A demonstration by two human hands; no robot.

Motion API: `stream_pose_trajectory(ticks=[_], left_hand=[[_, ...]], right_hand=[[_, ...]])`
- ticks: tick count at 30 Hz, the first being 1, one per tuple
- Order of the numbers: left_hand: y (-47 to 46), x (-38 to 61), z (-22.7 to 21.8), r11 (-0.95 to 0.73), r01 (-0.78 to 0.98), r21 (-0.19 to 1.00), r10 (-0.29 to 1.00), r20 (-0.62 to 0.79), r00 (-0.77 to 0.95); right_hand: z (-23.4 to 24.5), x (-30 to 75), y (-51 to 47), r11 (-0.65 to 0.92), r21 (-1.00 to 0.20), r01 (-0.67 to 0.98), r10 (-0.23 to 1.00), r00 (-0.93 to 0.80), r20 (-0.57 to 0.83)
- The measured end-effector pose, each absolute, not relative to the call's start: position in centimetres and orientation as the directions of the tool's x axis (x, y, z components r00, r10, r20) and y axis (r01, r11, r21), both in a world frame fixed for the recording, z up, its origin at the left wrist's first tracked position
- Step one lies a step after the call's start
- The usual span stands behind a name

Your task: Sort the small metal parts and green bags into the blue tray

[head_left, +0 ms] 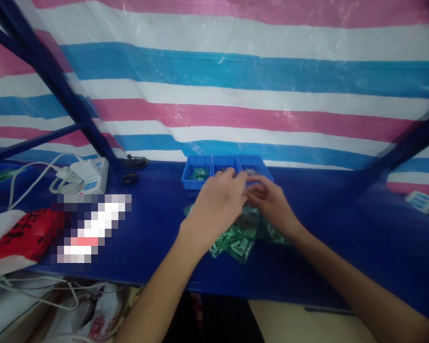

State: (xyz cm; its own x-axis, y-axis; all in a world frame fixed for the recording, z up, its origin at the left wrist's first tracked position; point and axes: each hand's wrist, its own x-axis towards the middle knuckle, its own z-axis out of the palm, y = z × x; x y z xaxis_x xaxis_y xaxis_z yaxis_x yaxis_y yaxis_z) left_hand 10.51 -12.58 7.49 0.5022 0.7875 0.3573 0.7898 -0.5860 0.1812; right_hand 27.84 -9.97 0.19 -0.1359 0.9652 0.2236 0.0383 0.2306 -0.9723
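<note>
My left hand (219, 197) reaches over the front of a blue three-compartment tray (186, 185), its fingers curled at the middle compartment. Close against it, my right hand (271, 202) has its thumb and fingers bent in a pinch. Whatever lies between the fingertips is hidden or too small to name. Below both hands is a pile of clear plastic bags (239, 243) with green pieces inside. Small green pieces (200, 173) lie in the tray's left compartment. Little greyish items (250, 171) sit in the right one, and the middle one is partly covered by my left hand.
On the left of the blue table (153, 238) are a white power strip (99, 176) with cables, a small black object (129, 178) and a red and white bag (25, 236). Blue frame bars (57, 81) slant at both sides. A striped plastic sheet (236, 71) hangs behind.
</note>
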Motion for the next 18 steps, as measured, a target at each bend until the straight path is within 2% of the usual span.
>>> stream_pose_trajectory(ticks=[2,4,8,11,15,18], left_hand=[[-12.8,12.0,9.0,-0.594,0.803,0.042,0.759,0.362,0.542],[-12.5,13.0,10.2,-0.584,0.811,-0.027,0.755,0.348,0.555],[-9.9,14.1,12.1,-0.647,0.762,0.005,0.742,0.232,0.629],[-7.9,15.0,12.8,-0.699,0.713,-0.052,0.692,0.199,0.694],[-6.8,15.0,11.7,-0.712,0.697,-0.087,0.641,0.325,0.695],[-7.5,13.2,9.5,-0.749,0.663,0.008,0.590,0.466,0.660]], right_hand=[[0.3,28.1,-9.7,0.138,-0.987,-0.078,0.979,-0.138,0.148],[0.4,28.2,-9.5,0.060,-0.985,-0.161,0.981,-0.171,0.088],[0.2,28.2,-9.3,0.007,-0.966,-0.259,0.985,-0.167,0.052],[0.1,28.0,-9.5,-0.010,-0.959,-0.284,0.986,-0.161,0.038],[0.1,27.8,-9.9,-0.013,-0.959,-0.284,0.991,-0.131,0.026],[0.4,27.8,-10.0,0.018,-0.965,-0.261,0.996,-0.081,0.040]])
